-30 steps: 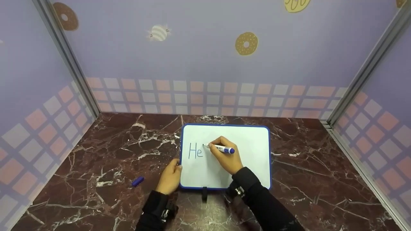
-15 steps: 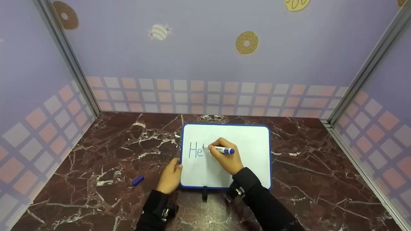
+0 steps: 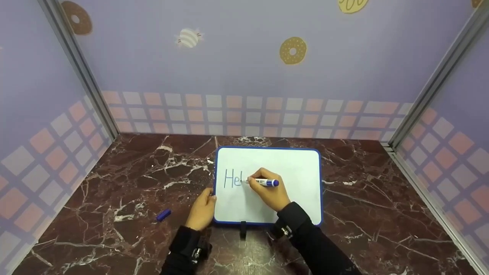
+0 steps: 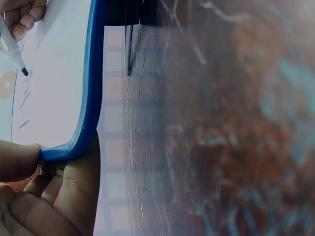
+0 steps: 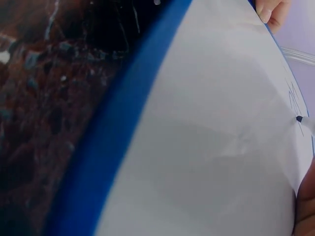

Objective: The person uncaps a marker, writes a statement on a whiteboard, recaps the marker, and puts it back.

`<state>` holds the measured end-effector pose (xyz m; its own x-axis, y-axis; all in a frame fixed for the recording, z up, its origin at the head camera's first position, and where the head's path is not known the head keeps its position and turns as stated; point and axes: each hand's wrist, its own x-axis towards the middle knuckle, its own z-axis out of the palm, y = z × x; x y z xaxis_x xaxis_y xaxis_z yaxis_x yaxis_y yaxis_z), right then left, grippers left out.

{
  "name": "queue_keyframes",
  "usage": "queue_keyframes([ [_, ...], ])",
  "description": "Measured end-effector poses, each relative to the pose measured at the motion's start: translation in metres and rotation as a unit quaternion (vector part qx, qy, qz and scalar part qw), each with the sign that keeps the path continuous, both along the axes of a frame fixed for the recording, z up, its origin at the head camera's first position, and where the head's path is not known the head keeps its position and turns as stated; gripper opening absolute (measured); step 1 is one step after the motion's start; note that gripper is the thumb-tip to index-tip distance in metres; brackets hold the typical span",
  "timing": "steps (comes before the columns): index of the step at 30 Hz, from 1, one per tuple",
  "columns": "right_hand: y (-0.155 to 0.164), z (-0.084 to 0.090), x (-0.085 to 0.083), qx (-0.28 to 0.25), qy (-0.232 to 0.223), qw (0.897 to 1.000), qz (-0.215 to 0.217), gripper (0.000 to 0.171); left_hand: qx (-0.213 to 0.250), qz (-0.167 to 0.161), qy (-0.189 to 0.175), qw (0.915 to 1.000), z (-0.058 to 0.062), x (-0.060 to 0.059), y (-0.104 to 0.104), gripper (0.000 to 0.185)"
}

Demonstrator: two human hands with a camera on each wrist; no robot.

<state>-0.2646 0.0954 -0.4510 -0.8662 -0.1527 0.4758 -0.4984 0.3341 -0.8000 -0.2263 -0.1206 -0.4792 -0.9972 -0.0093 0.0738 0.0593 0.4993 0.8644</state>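
Note:
A blue-framed whiteboard [image 3: 298, 164] is in the middle of the head view, with "He" and a further stroke in blue on its left part. My right hand [image 3: 272, 195] pinches a white marker [image 3: 269, 182] with a blue end. In the left wrist view the marker's dark tip [image 4: 24, 72] is at the writing; the right wrist view also has the marker tip [image 5: 299, 118] at the strokes. My left hand [image 3: 201, 211] grips the board's left edge. Up close, its thumb [image 4: 18, 160] lies on the face side and its fingers [image 4: 76, 189] go behind the frame.
A blue marker cap [image 3: 163, 215] lies on the dark red marbled tabletop [image 3: 126, 183], left of my left hand. A small black piece [image 3: 243, 230] sticks out at the board's near edge. Patterned lilac walls [image 3: 244, 76] enclose the table at the back and both sides.
My right hand and the marker have moved slightly down toward me, and a vertical stroke has appeared after "He". The left hand and the board stay in place.

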Motion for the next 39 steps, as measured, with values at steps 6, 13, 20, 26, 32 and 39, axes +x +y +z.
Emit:
queue_keyframes([
  [6,0.002,-0.002,0.003,0.007,-0.004,1.000,0.008,0.010,-0.004,0.003,-0.003,1.0000,0.000,0.000,0.000,0.031],
  [13,0.003,-0.002,0.005,0.020,-0.001,1.000,0.001,0.013,0.001,-0.001,0.008,1.0000,0.000,0.001,0.000,0.031],
  [20,0.005,-0.003,0.005,-0.004,-0.003,1.000,0.005,0.013,0.002,-0.008,0.024,0.9997,-0.001,0.001,-0.001,0.029],
  [26,0.006,-0.001,0.003,-0.050,-0.006,0.999,0.002,0.012,0.001,-0.005,0.017,0.9998,0.000,0.000,0.000,0.028],
  [32,0.006,0.002,-0.002,-0.049,0.011,0.999,-0.007,0.009,-0.005,0.001,0.009,0.9999,0.003,0.001,0.000,0.029],
  [39,0.004,0.006,-0.008,-0.039,0.017,0.999,-0.025,0.007,-0.002,0.003,0.001,1.0000,0.002,0.002,0.000,0.029],
])
